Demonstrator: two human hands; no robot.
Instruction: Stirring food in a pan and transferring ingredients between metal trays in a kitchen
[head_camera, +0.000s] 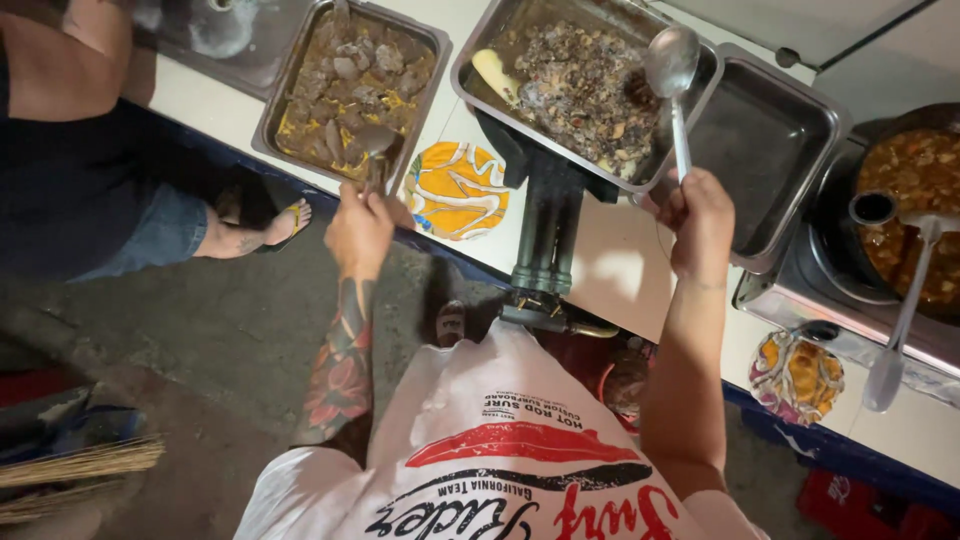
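A person stands at a white desk (620, 270) lined with steel trays of cooked food. The right hand (700, 222) has its fingers wrapped around the handle of a long metal ladle (672, 60), whose bowl hangs over a tray (480, 35) heaped with dark chopped meat and a pale slice at one end. The left hand (360, 228) has its fingers closed on a spoon (372, 145) dipped into a second tray (275, 110) of brown stew in yellowish sauce. To the right sits an empty steel tray (780, 130), then a dark pot (840, 250) of orange-brown stew with its own ladle (905, 310) resting in it. A patterned orange plate (455, 190) lies between the trays; another person's sandalled foot (265, 228) shows beside the desk.
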